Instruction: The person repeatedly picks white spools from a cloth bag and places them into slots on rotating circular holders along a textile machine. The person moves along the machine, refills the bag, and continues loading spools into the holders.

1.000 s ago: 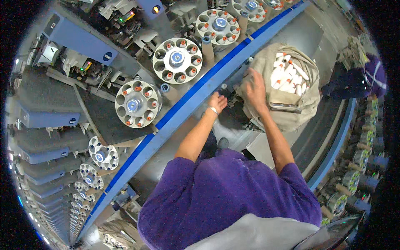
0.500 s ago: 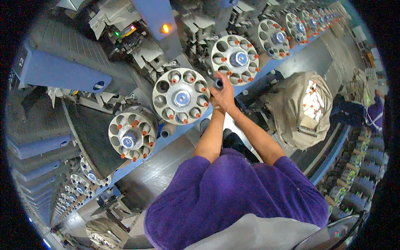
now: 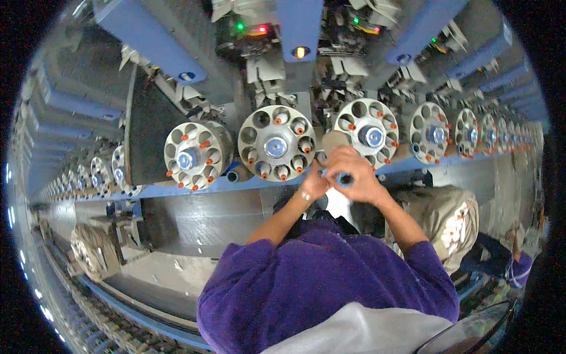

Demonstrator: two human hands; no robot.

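My right hand (image 3: 361, 176) is wrapped round a dark tube (image 3: 344, 179), whose round, bluish end faces up between thumb and fingers. Close against it, my left hand (image 3: 316, 184) has its fingers drawn together; what they pinch, if anything, is hidden. Just beyond the hands shows a brownish rounded thing (image 3: 336, 140), partly covered and too blurred to name. Both hands are in front of the gap between two round bobbin magazines, the left one (image 3: 276, 147) and the right one (image 3: 371, 137). Their pockets hold white yarn bobbins with orange tips, and some pockets are vacant.
More magazines (image 3: 191, 158) line the blue machine rail on both sides. A dark tube (image 3: 233, 176) lies beside the left one. A beige sack (image 3: 433, 206) with white bobbins stands at right, another sack (image 3: 94, 251) at far left. A person (image 3: 519, 262) is at far right.
My view has turned, so the machine row now runs nearly level. My hands have drawn back from the machine and come together, with the tube end now showing in my right hand.
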